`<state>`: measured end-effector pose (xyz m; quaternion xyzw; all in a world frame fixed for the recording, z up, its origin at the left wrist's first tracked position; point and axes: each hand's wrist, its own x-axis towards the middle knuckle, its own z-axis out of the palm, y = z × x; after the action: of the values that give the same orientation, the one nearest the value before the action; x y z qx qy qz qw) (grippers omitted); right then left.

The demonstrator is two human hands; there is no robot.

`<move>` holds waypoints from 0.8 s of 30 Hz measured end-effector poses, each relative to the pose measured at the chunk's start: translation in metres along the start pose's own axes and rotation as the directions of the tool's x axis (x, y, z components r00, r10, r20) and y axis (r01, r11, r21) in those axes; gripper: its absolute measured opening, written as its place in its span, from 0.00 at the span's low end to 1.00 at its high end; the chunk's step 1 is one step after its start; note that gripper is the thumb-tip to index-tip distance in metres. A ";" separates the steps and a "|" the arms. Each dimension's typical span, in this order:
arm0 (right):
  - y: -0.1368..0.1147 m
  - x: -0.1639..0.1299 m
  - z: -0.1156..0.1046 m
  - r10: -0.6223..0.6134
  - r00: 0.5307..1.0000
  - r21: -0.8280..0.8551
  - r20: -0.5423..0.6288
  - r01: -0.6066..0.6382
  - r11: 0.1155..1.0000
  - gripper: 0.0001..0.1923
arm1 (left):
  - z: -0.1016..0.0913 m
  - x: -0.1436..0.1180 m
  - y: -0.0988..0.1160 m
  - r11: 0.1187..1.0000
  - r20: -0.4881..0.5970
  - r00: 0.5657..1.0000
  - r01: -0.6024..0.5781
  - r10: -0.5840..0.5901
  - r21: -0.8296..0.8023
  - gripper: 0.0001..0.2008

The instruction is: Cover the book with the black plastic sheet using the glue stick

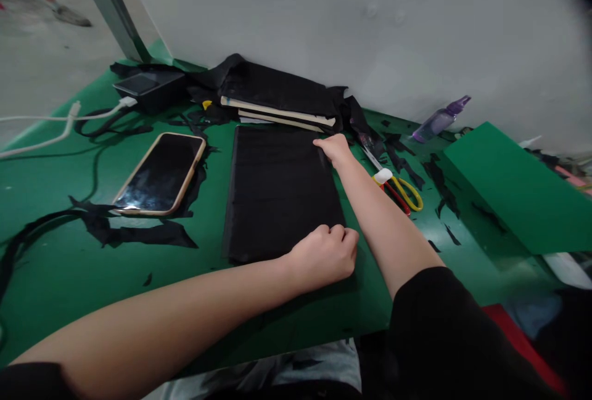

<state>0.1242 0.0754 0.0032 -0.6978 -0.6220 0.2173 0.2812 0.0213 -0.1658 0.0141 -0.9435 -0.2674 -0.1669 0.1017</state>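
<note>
A black rectangular panel (282, 193), dull and slightly creased like cloth or film, lies flat in front of me. My left hand (326, 252) is closed in a fist at its near right corner, the fingertips curled down over the edge and hidden. At the far right corner, my right hand (333, 148) grips the edge with its thumb on top; its other fingers are mostly out of sight. Scissors (393, 187) with red and yellow handles lie just right of my right forearm, a white piece near their pivot.
Behind the panel sits a stack of black-covered pieces (282, 89). A phone (161, 172) lies left, near a black device (150, 85) with white cables. Black scraps (441, 184) litter the green table (46, 215). A purple-topped bottle (439, 119) and green board (522, 187) are right.
</note>
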 end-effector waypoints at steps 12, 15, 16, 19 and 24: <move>-0.010 0.010 0.004 -0.083 0.995 0.032 -0.062 0.086 0.996 0.11 | 0.002 0.000 -0.002 1.000 -0.088 0.996 -0.015 0.016 0.007 0.13; -0.006 0.013 0.007 -0.093 0.992 0.013 -0.081 0.094 0.995 0.11 | 0.003 0.000 -0.002 1.000 -0.094 0.995 -0.027 0.027 0.000 0.13; -0.004 0.014 0.008 -0.095 0.992 0.008 -0.088 0.096 0.995 0.11 | 0.003 0.000 -0.002 0.999 -0.093 0.995 -0.033 0.033 0.001 0.13; -0.003 0.013 0.010 -0.102 0.988 0.002 -0.115 0.103 0.995 0.11 | 0.003 -0.001 -0.002 0.999 -0.086 0.995 -0.047 0.047 0.008 0.12; -0.003 0.010 0.013 -0.103 0.984 0.004 -0.143 0.105 0.994 0.10 | 0.004 -0.001 -0.002 0.999 -0.098 0.994 -0.052 0.053 0.010 0.12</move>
<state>0.1148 0.0868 -0.0036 -0.6764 -0.6346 0.1556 0.3400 0.0203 -0.1635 0.0101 -0.9405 -0.2378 -0.2095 0.1225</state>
